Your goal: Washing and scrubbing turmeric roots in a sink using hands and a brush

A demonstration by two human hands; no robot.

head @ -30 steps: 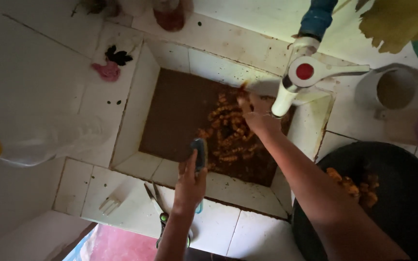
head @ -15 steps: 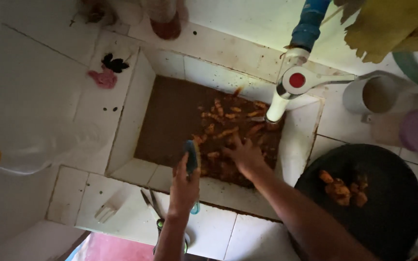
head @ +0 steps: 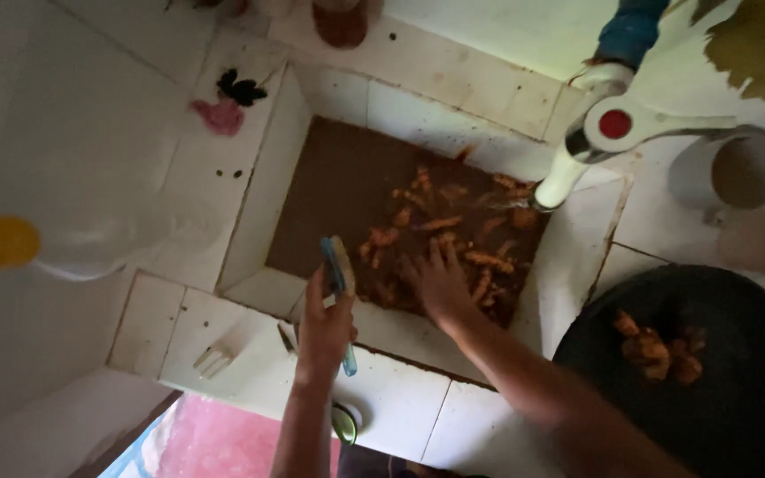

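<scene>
Our left hand point(head: 325, 323) grips a brush point(head: 338, 288) upright at the basin's point(head: 312, 195) near edge; our right hand point(head: 440, 283) spreads flat over the orange roots point(head: 436, 226) just right of it.

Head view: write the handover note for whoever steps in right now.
Left hand: holds a blue toothbrush upright at the basin's near edge.
Right hand: spread open among the orange roots in the tiled basin.
Tap stands over the basin's right side.
Done: a few roots lie in the black bowl.
Left: most roots remain in the basin.
</scene>
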